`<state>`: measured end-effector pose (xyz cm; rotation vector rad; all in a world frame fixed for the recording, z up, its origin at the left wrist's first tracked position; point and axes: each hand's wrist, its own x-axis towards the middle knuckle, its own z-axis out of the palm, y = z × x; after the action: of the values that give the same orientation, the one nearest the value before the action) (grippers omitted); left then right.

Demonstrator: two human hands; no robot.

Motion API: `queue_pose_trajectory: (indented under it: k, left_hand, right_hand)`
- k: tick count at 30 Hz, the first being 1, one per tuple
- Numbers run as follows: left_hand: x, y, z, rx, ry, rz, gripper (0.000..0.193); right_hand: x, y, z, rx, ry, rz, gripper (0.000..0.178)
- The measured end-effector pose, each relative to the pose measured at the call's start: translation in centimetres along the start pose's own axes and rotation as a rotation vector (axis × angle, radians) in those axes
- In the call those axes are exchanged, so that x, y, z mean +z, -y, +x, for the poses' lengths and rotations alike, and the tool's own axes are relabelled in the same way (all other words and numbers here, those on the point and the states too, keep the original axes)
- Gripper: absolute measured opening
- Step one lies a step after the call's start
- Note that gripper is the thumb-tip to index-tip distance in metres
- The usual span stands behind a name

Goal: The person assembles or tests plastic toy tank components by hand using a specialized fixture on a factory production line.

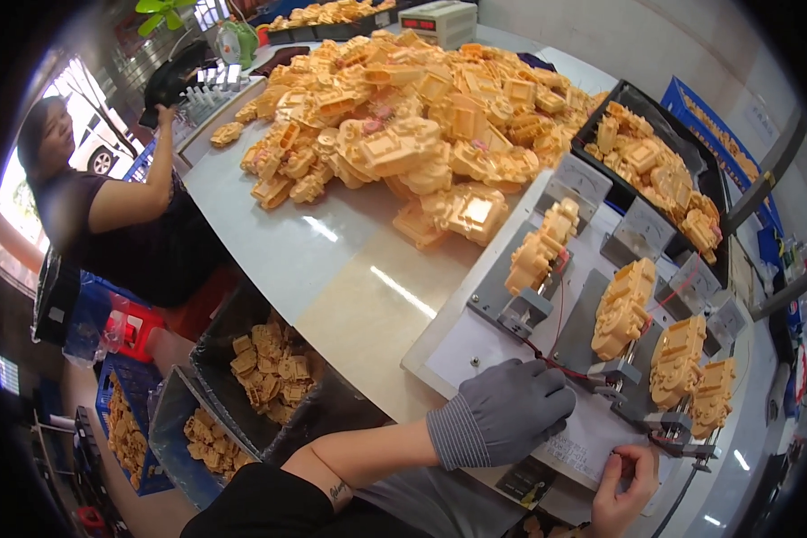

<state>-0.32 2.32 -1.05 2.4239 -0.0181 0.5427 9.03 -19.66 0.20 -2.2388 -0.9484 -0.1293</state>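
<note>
My left hand (509,411), in a grey glove with a striped cuff, rests at the near edge of a white test board (453,345). Its fingers are curled under, and whatever they may hold is hidden. Bare, my right hand (626,484) sits to the right, low in front of the board, with thumb and fingers bent together; anything between them is too small to make out. Beyond the hands, orange-yellow moulded plastic housings sit on grey clamping fixtures: one at the left (538,249), one in the middle (622,309), and a pair at the right (678,360). Thin red wires run by the fixtures.
Dial meters (578,186) stand behind the fixtures. A large heap of similar housings (403,125) covers the far table. A black crate (650,170) of housings stands at the far right, and bins (242,394) stand lower left. Another person (108,197) sits at the left.
</note>
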Motion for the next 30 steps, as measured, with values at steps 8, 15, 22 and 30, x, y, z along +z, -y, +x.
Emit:
queue_pose_trajectory:
  k: [8, 15, 22, 30]
  left_hand:
    - [-0.1, 0.5, 0.4, 0.009, 0.041, 0.004, 0.019]
    - [-0.7, 0.5, 0.5, -0.001, 0.055, 0.048, 0.022]
    - [-0.6, 0.1, 0.3, -0.037, 0.068, 0.051, 0.026]
    - [-0.7, 0.4, 0.7, -0.028, 0.034, 0.041, 0.027]
  right_hand:
    - [0.0, -0.2, 0.0, 0.058, 0.049, -0.040, 0.006]
    - [0.8, 0.2, 0.9, 0.117, 0.060, 0.044, 0.006]
    - [-0.7, 1.9, 1.0, 0.224, 0.151, 0.019, 0.007]
    - [0.6, 1.0, 1.4, 0.045, -0.042, -0.056, 0.007]
